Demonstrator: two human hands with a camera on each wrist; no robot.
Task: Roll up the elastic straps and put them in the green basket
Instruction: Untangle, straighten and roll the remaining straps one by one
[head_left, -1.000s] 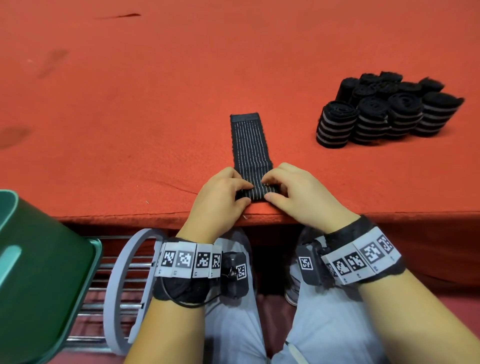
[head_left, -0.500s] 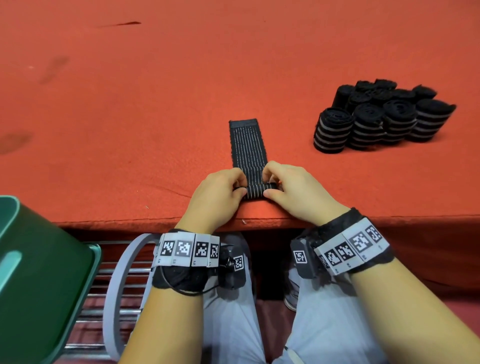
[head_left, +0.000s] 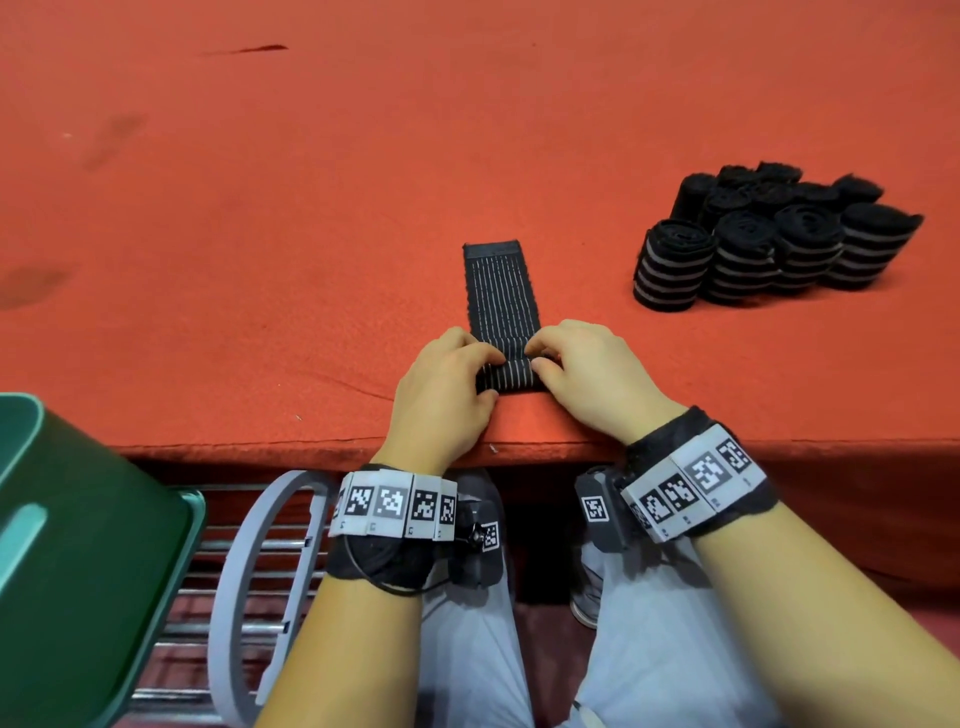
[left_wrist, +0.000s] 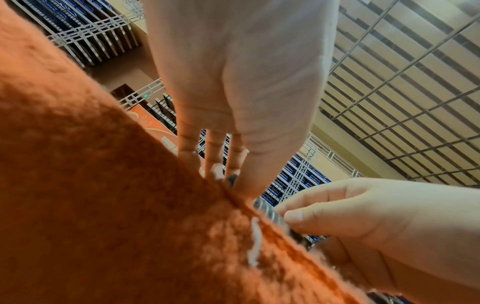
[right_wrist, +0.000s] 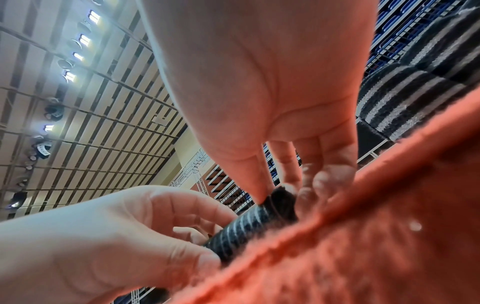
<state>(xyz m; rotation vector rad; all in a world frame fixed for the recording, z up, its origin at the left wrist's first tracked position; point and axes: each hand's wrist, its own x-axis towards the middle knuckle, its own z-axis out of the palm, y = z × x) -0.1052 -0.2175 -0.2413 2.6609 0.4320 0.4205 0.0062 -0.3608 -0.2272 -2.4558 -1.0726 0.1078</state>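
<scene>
Left hand (head_left: 441, 395) and right hand (head_left: 587, 374) pinch opposite ends of the elastic strap (head_left: 501, 291) roll between them, keeping it tight for rolling forward.

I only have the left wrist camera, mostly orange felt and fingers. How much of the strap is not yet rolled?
Observer: Head view: the left hand and right hand pinch a small roll at the near end of the elastic strap; most of it lies flat beyond.
Operator: Where's the green basket?
Observer: The green basket sits below the table edge, at the person's left.
Operator: Any finished rolls?
Observer: A cluster of rolled straps stands on the table, right of the hands.
</scene>
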